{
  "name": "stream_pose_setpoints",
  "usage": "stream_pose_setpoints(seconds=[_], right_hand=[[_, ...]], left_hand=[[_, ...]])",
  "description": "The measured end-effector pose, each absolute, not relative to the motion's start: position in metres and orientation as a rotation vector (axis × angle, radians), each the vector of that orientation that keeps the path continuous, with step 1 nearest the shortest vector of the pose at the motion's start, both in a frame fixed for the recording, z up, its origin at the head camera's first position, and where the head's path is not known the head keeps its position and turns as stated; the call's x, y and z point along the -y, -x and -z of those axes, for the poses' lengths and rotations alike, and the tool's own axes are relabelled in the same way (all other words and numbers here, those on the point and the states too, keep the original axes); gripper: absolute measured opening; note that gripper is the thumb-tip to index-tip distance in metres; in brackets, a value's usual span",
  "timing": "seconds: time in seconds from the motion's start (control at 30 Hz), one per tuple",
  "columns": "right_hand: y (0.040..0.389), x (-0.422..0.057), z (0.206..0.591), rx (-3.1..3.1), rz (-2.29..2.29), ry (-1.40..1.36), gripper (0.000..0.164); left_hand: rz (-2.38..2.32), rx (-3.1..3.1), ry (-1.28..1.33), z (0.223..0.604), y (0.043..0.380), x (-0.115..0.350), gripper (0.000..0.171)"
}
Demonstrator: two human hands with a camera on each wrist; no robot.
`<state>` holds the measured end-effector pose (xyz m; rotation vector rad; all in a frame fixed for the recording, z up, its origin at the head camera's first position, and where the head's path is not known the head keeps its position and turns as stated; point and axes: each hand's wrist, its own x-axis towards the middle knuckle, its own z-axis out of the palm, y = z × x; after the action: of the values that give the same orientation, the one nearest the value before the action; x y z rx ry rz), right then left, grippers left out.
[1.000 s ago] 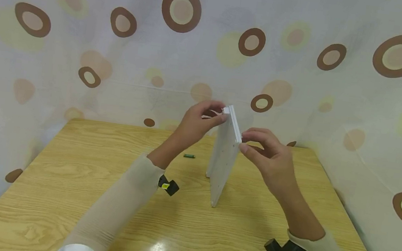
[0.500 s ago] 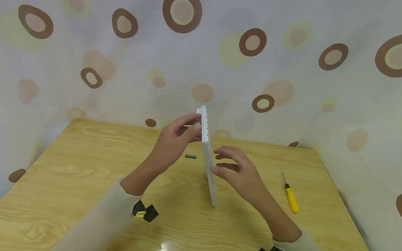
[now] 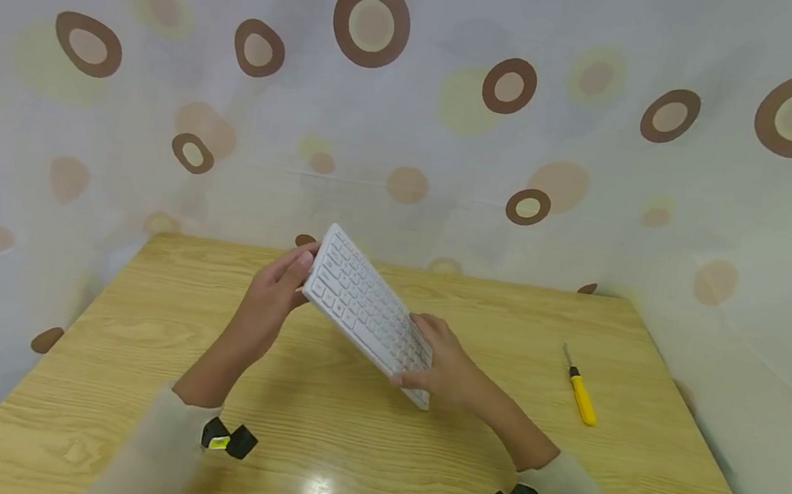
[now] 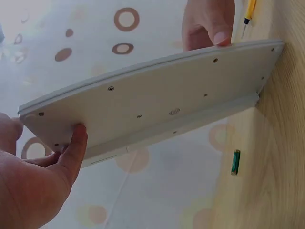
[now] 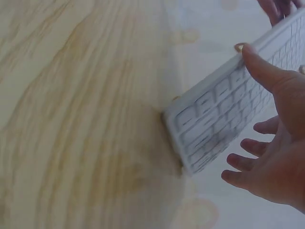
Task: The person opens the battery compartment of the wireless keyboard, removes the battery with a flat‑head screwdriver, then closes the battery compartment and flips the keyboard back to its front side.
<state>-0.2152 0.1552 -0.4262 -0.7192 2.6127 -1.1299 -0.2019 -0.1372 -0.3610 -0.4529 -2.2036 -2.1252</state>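
A white keyboard (image 3: 369, 310) is tilted over the table, its keys facing the head camera and its lower right corner down at the tabletop. My left hand (image 3: 269, 301) grips the raised left end, fingers against the underside. That underside (image 4: 157, 100) shows several small screws and a raised bar along one edge in the left wrist view. My right hand (image 3: 451, 365) spans the lower part of the key side. In the right wrist view its thumb touches the keyboard's edge, while the other fingers (image 5: 243, 162) are spread and loosely straight beside the opposite edge.
A screwdriver (image 3: 581, 396) with a yellow handle lies at the right of the wooden table (image 3: 157, 317). A small green battery (image 4: 235, 162) lies on the table in the left wrist view, hidden behind the keyboard in the head view. A patterned sheet (image 3: 412, 117) hangs behind.
The keyboard has turned from standing on end to leaning left, showing its keys. My left hand moved left and down with it. My right hand left the top edge and moved down to the keys.
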Motion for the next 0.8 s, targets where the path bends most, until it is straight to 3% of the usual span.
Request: stream_pose_setpoints(seconds=[0.27,0.8], right_hand=[[0.229,-0.165,0.448,-2.646,0.959,0.693,0.121],[0.234,-0.182,0.453,-2.653,0.813,0.551,0.128]], left_hand=[[2.156,2.313,0.298,0.378,0.201,0.17,0.054],[2.149,2.506,0.209,0.422,0.199,0.192,0.049]])
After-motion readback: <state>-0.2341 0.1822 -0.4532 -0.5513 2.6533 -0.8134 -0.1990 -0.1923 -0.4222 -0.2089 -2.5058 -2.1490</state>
